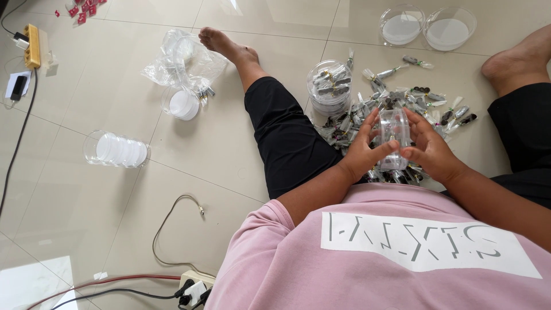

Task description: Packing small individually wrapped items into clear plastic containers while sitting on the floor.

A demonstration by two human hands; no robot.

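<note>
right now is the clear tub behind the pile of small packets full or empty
Full: the clear tub stands upright on the floor, stacked with small packets up to its top, just behind the loose pile.

Small clear wrapped packets (396, 103) heaped on floor — crumpled clear bag (183, 60) left.

A single head-worn camera looks steeply down over the person's chest toward the tiled floor (115, 189). The pink shirt (356, 270) fills the lower right, very near the lens. The hands sit at arm's length, right of centre. Outstretched legs run away toward the top edge, and the floor spreads widely to the left.
</note>
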